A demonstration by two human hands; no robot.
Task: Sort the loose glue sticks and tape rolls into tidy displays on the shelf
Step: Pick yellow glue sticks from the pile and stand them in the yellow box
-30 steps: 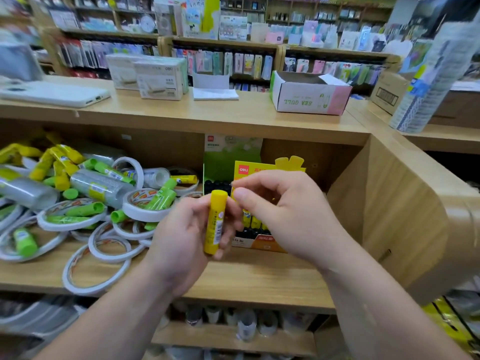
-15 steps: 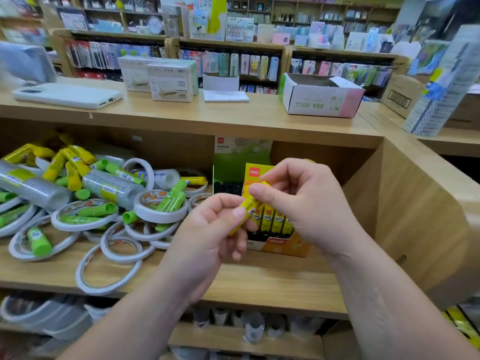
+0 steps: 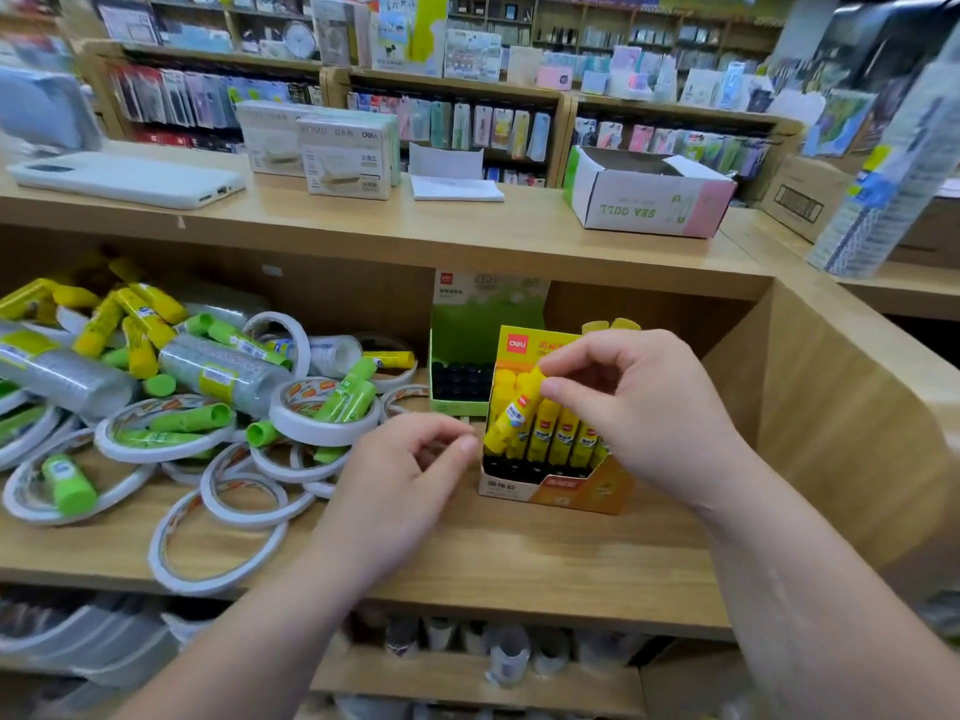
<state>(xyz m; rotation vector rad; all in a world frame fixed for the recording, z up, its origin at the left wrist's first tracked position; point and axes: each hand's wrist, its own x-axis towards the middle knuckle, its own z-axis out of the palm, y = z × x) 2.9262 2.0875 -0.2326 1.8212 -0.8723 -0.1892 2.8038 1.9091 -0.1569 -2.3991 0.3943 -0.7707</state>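
Glue stick [image 3: 514, 413] pinched in right hand [image 3: 639, 407], left hand [image 3: 400, 475] empty, above wooden shelf [image 3: 519, 553].

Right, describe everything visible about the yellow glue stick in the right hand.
The yellow glue stick is a slim plastic cylinder with a yellow cap and a white and red label. It tilts, cap up and to the right, pinched near the cap by the right hand. Its lower end dips into the yellow and orange display box beside upright matching sticks. The left hand is off it.

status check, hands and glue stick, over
Right hand pinching yellow glue stick, tilted over yellow display box. Left hand empty. Nothing in the way.
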